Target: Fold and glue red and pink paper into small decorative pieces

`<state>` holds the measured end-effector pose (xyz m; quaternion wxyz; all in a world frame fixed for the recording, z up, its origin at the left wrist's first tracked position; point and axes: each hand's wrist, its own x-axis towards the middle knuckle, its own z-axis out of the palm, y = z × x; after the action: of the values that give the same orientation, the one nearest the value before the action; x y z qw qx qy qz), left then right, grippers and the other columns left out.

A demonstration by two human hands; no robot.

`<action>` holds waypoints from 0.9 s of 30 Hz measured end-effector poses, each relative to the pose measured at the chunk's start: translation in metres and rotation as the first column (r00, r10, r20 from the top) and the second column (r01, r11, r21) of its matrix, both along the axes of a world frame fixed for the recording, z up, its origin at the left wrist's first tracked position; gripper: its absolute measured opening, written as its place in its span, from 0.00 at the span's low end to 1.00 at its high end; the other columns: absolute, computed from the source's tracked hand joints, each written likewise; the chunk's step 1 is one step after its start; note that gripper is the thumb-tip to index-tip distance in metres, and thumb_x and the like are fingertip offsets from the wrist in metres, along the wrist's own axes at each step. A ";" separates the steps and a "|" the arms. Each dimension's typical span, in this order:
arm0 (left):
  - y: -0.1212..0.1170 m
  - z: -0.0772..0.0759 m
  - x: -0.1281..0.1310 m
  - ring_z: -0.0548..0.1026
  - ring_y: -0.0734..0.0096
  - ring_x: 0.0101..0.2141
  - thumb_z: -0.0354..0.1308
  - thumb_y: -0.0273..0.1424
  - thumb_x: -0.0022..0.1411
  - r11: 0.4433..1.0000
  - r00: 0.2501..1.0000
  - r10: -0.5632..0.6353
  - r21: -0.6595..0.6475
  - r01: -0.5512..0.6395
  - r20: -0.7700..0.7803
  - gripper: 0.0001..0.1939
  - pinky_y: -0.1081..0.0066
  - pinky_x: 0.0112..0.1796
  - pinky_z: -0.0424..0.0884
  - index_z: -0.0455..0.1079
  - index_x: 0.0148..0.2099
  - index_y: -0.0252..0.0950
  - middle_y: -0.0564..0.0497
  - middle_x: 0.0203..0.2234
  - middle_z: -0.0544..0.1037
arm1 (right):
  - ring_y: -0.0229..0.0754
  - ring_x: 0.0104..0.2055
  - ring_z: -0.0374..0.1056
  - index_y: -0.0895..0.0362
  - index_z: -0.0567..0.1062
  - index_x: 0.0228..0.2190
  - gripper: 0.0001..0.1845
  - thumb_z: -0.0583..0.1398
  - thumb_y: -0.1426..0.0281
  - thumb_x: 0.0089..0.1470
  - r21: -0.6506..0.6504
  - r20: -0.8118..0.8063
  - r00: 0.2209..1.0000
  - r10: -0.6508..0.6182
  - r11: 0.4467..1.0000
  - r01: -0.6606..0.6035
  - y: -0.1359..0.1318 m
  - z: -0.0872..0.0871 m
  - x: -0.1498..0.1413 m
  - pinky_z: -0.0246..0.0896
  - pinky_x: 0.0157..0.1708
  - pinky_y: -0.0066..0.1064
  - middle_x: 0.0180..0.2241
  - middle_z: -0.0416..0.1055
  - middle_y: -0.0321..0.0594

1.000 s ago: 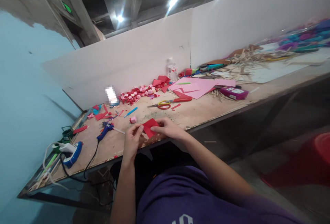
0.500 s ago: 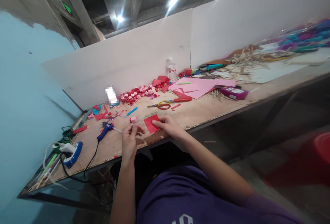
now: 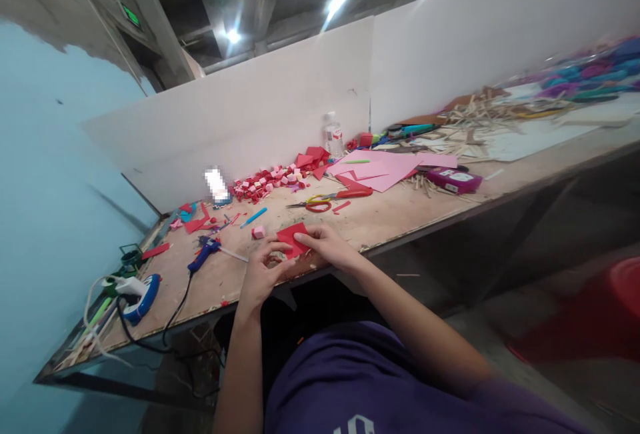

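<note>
A small square of red paper [image 3: 289,237] is held just above the near edge of the table. My right hand [image 3: 325,245] pinches its right side, thumb on top and the fingers mostly behind it. At the left side, my left hand [image 3: 263,271] has its curved fingers on the edge and its thumb by the lower corner. A gap shows between that thumb and the fingers. Just beyond my left hand lies a small pink and red block [image 3: 258,232]. A blue glue gun [image 3: 204,254] rests left of my hands, its pale stick pointing toward my left hand.
Scissors [image 3: 320,204], a blue pen [image 3: 253,217] and a pile of pink and red blocks [image 3: 270,181] lie beyond my hands. Pink paper sheets [image 3: 385,169] and a purple box [image 3: 454,179] are to the right. A power strip [image 3: 142,299] with cables sits at the left edge.
My left hand has moved right and its fingers now touch the left side of the red paper. The paper has shifted slightly; my right hand still holds it.
</note>
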<state>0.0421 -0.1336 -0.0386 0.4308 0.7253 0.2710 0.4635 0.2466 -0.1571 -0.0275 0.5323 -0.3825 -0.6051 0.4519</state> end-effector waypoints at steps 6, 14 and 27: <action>0.001 -0.001 0.000 0.79 0.64 0.42 0.70 0.37 0.58 0.997 0.996 0.070 -0.020 -0.069 0.058 0.09 0.70 0.42 0.74 0.80 0.38 0.36 0.47 0.40 0.81 | 0.42 0.30 0.73 0.62 0.84 0.40 0.27 0.69 0.50 0.53 -0.029 -0.019 0.999 0.040 0.999 -0.041 -0.002 0.001 -0.001 0.69 0.33 0.31 0.34 0.81 0.44; 0.001 -0.001 0.001 0.79 0.67 0.32 0.71 0.39 0.56 0.981 0.978 0.162 -0.132 -0.144 0.133 0.14 0.70 0.37 0.74 0.78 0.37 0.34 0.49 0.30 0.82 | 0.42 0.32 0.73 0.61 0.84 0.45 0.26 0.70 0.53 0.54 -0.057 0.128 0.987 0.101 0.994 -0.094 -0.012 0.008 0.000 0.64 0.31 0.28 0.32 0.80 0.41; 0.001 0.000 0.002 0.77 0.72 0.28 0.70 0.40 0.58 0.984 0.988 0.098 -0.159 -0.079 0.117 0.18 0.74 0.32 0.72 0.77 0.46 0.35 0.52 0.28 0.79 | 0.42 0.32 0.74 0.61 0.86 0.43 0.19 0.69 0.63 0.53 -0.047 0.116 0.988 0.100 0.994 -0.095 -0.002 -0.005 0.001 0.66 0.33 0.29 0.36 0.83 0.44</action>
<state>0.0445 -0.1325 -0.0386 0.4805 0.6468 0.3106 0.5042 0.2478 -0.1593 -0.0322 0.4650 -0.3894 -0.6439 0.4664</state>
